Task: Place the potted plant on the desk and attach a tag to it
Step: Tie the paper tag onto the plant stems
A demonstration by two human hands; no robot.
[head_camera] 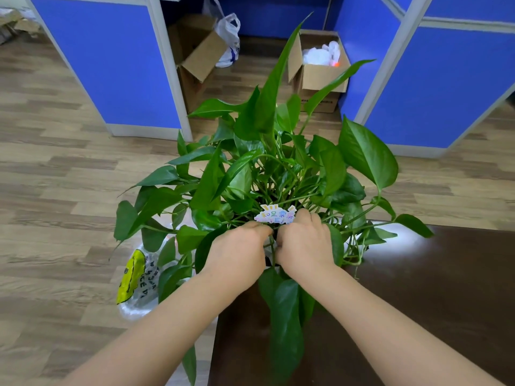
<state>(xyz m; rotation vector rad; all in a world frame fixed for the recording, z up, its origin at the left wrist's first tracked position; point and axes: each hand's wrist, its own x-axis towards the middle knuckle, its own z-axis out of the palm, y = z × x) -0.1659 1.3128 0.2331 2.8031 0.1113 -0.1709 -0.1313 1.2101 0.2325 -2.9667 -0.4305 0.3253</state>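
A leafy green potted plant (278, 168) stands on the near left corner of a dark brown desk (434, 288); its pot is hidden by leaves and my hands. A small white tag (274, 214) with colourful characters sits upright among the stems at the plant's near side. My left hand (237, 253) and my right hand (305, 243) are side by side just below the tag, fingers curled in among the stems and pinching the tag's lower edge. What the tag is fixed to is hidden by my fingers.
A clear plastic bag (136, 285) with a yellow print lies on the wood floor left of the desk. Two open cardboard boxes (320, 76) and a white plastic bag (228, 37) stand between blue partition walls (111, 65) beyond the plant.
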